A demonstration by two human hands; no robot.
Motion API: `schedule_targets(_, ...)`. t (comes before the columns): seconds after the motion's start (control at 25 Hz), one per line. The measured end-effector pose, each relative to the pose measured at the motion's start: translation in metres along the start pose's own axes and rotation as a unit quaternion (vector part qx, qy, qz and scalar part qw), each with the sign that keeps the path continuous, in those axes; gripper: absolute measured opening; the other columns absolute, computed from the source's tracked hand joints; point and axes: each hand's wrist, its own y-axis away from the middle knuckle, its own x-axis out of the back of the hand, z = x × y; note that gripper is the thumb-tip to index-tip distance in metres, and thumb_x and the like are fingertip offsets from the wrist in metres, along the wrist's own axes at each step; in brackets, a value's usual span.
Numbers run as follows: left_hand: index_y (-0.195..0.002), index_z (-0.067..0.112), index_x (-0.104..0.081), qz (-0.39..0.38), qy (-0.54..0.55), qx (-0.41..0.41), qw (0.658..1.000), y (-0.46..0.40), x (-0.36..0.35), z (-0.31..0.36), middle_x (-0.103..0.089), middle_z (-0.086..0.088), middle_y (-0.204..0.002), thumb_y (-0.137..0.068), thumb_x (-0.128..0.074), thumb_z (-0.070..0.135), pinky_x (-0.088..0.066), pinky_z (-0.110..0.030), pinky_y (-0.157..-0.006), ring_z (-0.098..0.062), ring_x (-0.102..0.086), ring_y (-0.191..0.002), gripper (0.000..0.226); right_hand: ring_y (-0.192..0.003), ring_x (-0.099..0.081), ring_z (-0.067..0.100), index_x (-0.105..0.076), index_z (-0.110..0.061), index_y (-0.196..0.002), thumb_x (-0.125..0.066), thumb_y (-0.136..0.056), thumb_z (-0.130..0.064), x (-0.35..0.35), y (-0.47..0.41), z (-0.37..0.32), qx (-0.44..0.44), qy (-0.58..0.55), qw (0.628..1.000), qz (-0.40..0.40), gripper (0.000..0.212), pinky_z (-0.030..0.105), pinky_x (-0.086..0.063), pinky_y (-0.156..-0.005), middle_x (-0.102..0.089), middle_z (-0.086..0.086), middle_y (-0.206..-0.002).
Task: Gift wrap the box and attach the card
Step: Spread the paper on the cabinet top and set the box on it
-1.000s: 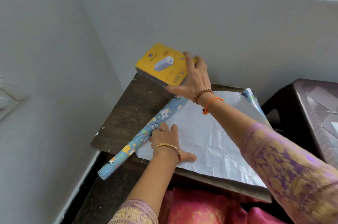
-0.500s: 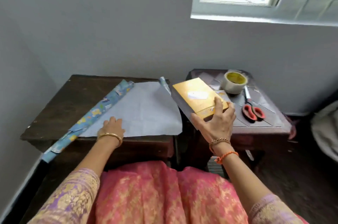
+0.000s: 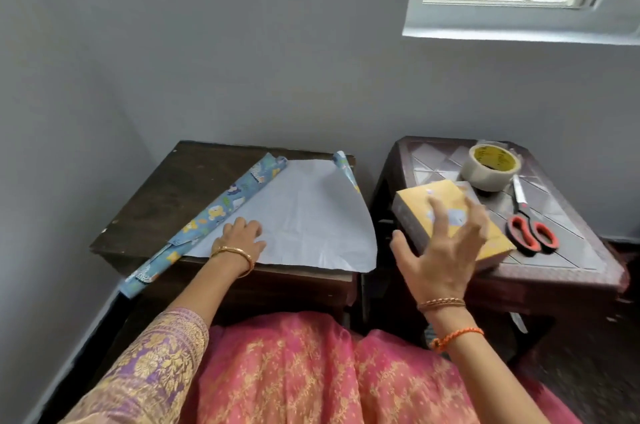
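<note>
The yellow box (image 3: 496, 239) lies flat on the right-hand small table (image 3: 575, 252), beside the tape. My right hand (image 3: 440, 252) hovers just over its near end with fingers spread, thumb off the box's left side, gripping nothing. On the left dark wooden table (image 3: 162, 195) the wrapping paper (image 3: 308, 216) is spread white side up, with its blue cartoon-printed roll (image 3: 221, 210) along the left edge. My left hand (image 3: 239, 237) presses down on the paper's near left corner next to the roll.
A roll of clear packing tape (image 3: 491, 168) and red-handled scissors (image 3: 532, 235) sit on the right table behind and beside the box. A narrow gap separates the two tables. Grey walls stand behind and to the left. My pink-clad lap fills the foreground.
My right hand carried the box from the left table's far corner across to the right table, set it down and spread its fingers off it. The left hand stayed on the paper.
</note>
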Motion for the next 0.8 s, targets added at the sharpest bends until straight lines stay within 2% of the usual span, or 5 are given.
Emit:
schedule_targets(0.08, -0.117, 0.014, -0.049, 0.021, 0.030, -0.002, 0.999, -0.012, -0.002, 0.000, -0.042, -0.010, -0.126, -0.094, -0.043, 0.030, -0.036, -0.036, -0.099, -0.027, -0.036, -0.121, 0.029, -0.119, -0.039, 0.031, -0.060, -0.011, -0.106, -0.052, -0.074, -0.028, -0.027, 0.004, -0.045, 0.121, -0.070, 0.989, -0.051, 0.037, 0.038, -0.033, -0.103, -0.044, 0.016, -0.124)
schedule_targets(0.16, -0.122, 0.013, -0.047, 0.045, 0.060, -0.018, 0.997, -0.027, -0.008, -0.002, -0.041, -0.009, -0.130, -0.094, -0.045, 0.031, -0.033, -0.035, -0.101, -0.026, -0.035, -0.123, 0.034, -0.123, -0.042, 0.031, -0.058, -0.010, -0.113, -0.052, -0.080, -0.015, -0.066, 0.012, -0.084, 0.155, -0.108, 0.954, -0.233, 0.035, 0.037, -0.038, -0.104, -0.048, 0.017, -0.130)
schedule_targets(0.32, -0.142, 0.012, -0.025, 0.058, 0.083, -0.041, 0.994, -0.056, -0.013, -0.019, -0.023, -0.005, -0.150, -0.094, -0.044, 0.034, -0.021, -0.031, -0.111, -0.022, -0.024, -0.138, 0.056, -0.143, -0.004, 0.024, -0.020, -0.017, -0.144, -0.034, -0.095, -0.033, -0.140, 0.020, -0.109, 0.118, -0.018, 0.861, -0.494, 0.054, 0.033, -0.005, -0.118, -0.009, 0.004, -0.155)
schedule_targets(0.52, -0.145, 0.013, -0.018, 0.051, 0.071, -0.022, 0.996, -0.088, -0.002, -0.055, -0.013, -0.004, -0.154, -0.095, -0.043, 0.035, -0.016, -0.032, -0.115, -0.021, -0.015, -0.142, 0.060, -0.141, -0.016, 0.028, -0.037, -0.018, -0.138, -0.007, -0.063, -0.050, -0.178, 0.021, -0.110, 0.087, -0.067, 0.887, -0.449, 0.087, 0.038, -0.013, -0.114, -0.027, 0.003, -0.150)
schedule_targets(0.8, -0.133, 0.031, -0.040, 0.182, -0.052, 0.064, 0.980, -0.103, 0.029, -0.092, -0.038, 0.001, -0.134, -0.087, -0.056, 0.036, -0.032, -0.038, -0.095, -0.024, -0.035, -0.120, 0.049, -0.113, -0.058, 0.032, -0.062, -0.019, -0.114, -0.038, -0.074, -0.039, -0.187, 0.024, -0.097, 0.158, -0.007, 0.921, -0.355, 0.051, 0.047, -0.046, -0.090, -0.062, 0.003, -0.122)
